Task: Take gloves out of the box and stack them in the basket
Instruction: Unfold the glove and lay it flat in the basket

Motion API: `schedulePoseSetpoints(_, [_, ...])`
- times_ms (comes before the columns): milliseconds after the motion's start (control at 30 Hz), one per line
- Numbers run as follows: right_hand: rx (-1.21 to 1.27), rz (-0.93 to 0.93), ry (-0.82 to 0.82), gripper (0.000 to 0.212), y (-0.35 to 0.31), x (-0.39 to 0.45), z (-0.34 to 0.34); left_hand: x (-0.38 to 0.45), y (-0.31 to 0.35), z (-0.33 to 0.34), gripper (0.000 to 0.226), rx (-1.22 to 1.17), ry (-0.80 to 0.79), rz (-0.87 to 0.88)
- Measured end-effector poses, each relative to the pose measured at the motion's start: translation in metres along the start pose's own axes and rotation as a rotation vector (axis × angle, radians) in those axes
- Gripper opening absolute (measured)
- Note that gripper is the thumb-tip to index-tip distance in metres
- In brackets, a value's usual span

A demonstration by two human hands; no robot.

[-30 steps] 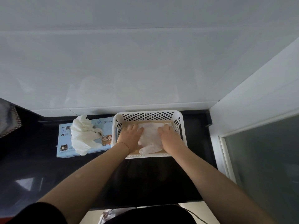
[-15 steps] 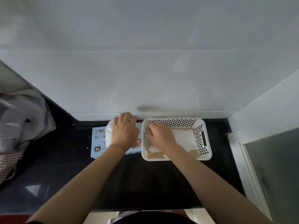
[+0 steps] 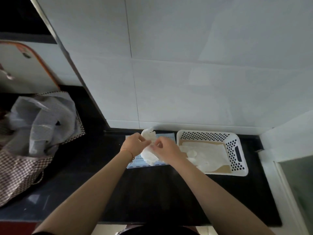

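Much of the glove box (image 3: 135, 162) is hidden under the two hands, so only its pale blue near edge and far strip show, and its print is too blurred to read. Its opening cannot be seen. Both forearms reach in from the bottom of the frame and meet over the box. The left hand (image 3: 135, 145) has its fingers curled in a narrow grip on the bunch of white gloves (image 3: 149, 154) that stands out of the box, a thin orange band at its wrist. The right hand (image 3: 166, 150) is curled beside it, fingertips pinching the same bunch from the other side, and its wrist covers the near left corner of the basket (image 3: 237, 150).

That white perforated basket sits on the black table (image 3: 160, 192) just right of the box, touching or nearly touching it; which one cannot be told. Inside it, flat white gloves (image 3: 210, 155) lie spread over a tan liner that shows at the edges.

At far left a checked bag (image 3: 20, 167) holds crumpled grey plastic, cut off by the frame edge.
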State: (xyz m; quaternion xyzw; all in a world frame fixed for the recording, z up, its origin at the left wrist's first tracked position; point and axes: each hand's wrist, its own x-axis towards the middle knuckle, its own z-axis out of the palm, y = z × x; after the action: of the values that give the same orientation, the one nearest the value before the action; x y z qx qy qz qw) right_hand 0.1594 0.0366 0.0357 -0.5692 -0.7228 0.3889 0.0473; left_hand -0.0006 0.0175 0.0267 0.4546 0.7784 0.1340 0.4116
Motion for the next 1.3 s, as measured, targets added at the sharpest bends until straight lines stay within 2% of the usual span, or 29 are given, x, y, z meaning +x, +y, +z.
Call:
schedulePoseSetpoints(100, [-0.026, 0.037, -0.042, 0.037, -0.008, 0.0, 0.006, -0.001, -0.003, 0.003, 0.039, -0.084, -0.086, -0.029])
schedulePoseSetpoints(200, [-0.078, 0.033, -0.007, 0.012, -0.008, -0.002, 0.014, 0.0, -0.012, 0.004, 0.021, -0.151, -0.099, -0.015])
schedulePoseSetpoints(300, [-0.089, 0.057, 0.046, 0.01, -0.003, -0.001, 0.01, 0.002, -0.014, -0.003, 0.016, -0.246, -0.062, 0.039])
schedulePoseSetpoints(433, [-0.026, 0.079, 0.153, 0.012, -0.006, 0.002, -0.005, 0.009, -0.013, -0.017, 0.025, -0.213, 0.002, 0.134])
schedulePoseSetpoints(567, [0.079, 0.084, 0.288, 0.013, -0.011, 0.001, -0.019, 0.011, -0.019, -0.019, 0.033, -0.029, -0.111, 0.218])
schedulePoseSetpoints(700, [0.15, 0.062, 0.342, 0.014, -0.016, -0.001, -0.026, 0.01, -0.019, -0.017, 0.004, -0.052, 0.018, 0.225])
schedulePoseSetpoints(900, [0.094, 0.064, 0.304, 0.016, -0.016, -0.004, -0.036, 0.006, 0.009, -0.047, 0.015, -0.02, 0.212, 0.39])
schedulePoseSetpoints(967, [0.09, 0.049, 0.307, 0.02, -0.019, -0.004, -0.04, 0.004, 0.023, -0.057, 0.014, -0.035, 0.226, 0.453])
schedulePoseSetpoints(1033, [0.159, -0.009, 0.303, 0.016, -0.032, -0.007, -0.049, 0.001, 0.038, -0.064, 0.013, -0.05, 0.2, 0.511])
schedulePoseSetpoints(1133, [0.252, -0.081, 0.208, 0.052, -0.05, -0.013, -0.061, -0.006, 0.059, -0.069, 0.007, -0.074, 0.165, 0.599])
schedulePoseSetpoints(1167, [0.256, -0.09, 0.209, 0.053, -0.055, -0.014, -0.063, -0.008, 0.066, -0.07, 0.005, -0.087, 0.161, 0.625])
schedulePoseSetpoints(1267, [0.224, -0.105, 0.347, 0.024, -0.06, -0.011, -0.067, -0.016, 0.082, -0.072, 0.007, -0.186, 0.168, 0.678])
schedulePoseSetpoints(1300, [0.255, -0.1, 0.391, 0.021, -0.061, -0.012, -0.069, -0.017, 0.085, -0.073, 0.005, -0.248, 0.155, 0.672])
